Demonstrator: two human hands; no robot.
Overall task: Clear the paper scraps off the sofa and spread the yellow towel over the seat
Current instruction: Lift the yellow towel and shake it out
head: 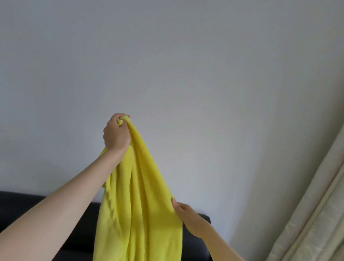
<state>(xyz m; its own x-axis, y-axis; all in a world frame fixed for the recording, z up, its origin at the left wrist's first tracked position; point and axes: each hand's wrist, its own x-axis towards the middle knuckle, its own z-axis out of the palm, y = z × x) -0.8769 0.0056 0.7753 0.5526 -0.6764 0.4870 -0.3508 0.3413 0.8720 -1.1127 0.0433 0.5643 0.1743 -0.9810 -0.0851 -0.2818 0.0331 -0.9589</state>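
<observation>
Nearest to the camera, two bare forearms rise from the bottom corners of the view. The right hand [189, 218], at about 5 o'clock from the centre, pinches one side edge of the yellow towel [139, 209], with the thumb lying on the cloth; the other fingers are hidden behind it. Higher, near the middle, the left hand [116, 133] is clenched around a bunched corner of the towel and lifts it up. The cloth hangs down in long folds between the hands and leaves the frame at 6 o'clock. It seems the person holds it high so that it can open by its own weight, while the lower hand searches along the edge for a second corner before spreading. Behind the towel, at 7 o'clock, stands the dark backrest of the sofa [29, 212]; the seat is not in view, so it cannot be told if paper scraps remain. Farther back is a plain pale wall [172, 49], and a beige curtain [325, 202] hangs at 4 o'clock.
</observation>
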